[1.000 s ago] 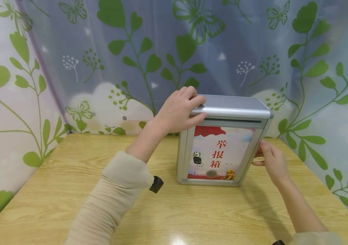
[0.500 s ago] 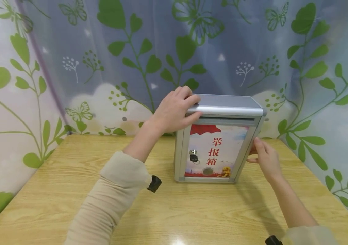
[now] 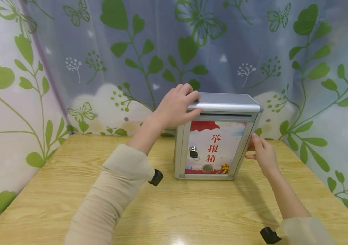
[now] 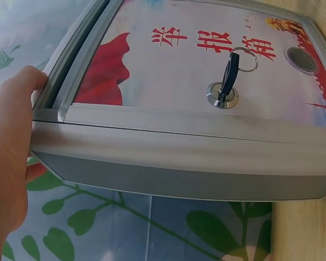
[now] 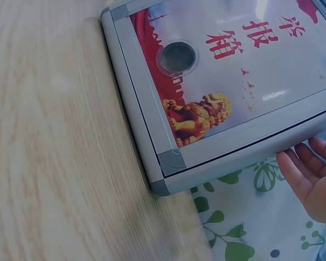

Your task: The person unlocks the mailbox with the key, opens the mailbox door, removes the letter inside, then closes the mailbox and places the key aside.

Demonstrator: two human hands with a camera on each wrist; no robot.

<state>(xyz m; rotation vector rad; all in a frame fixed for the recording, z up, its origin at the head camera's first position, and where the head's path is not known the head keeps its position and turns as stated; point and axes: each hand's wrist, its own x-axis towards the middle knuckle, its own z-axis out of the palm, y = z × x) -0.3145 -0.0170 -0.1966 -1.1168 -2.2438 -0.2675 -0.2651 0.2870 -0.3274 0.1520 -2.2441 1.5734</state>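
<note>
A silver metal report box [image 3: 213, 146] with a slot near its top stands on the wooden table, right of centre in the head view. Red characters, a red drape and a golden lion decorate its front panel. A black-headed key [image 4: 230, 73] on a ring sits in the lock. My left hand [image 3: 177, 105] grips the top left corner, thumb on the front edge and fingers over the top; the left wrist view shows the thumb [image 4: 31, 80] at the slot end. My right hand [image 3: 264, 154] touches the right side with its fingertips. The box hides part of those fingers.
The wooden table [image 3: 100, 200] extends in front of the box and to both sides. A curtain [image 3: 125, 61] printed with leaves and butterflies hangs behind the table. Black straps [image 3: 156, 177] show at both sleeves.
The box has shifted a little to the left, with both hands staying on it. A pale strip seen by my right fingers a second ago no longer shows.
</note>
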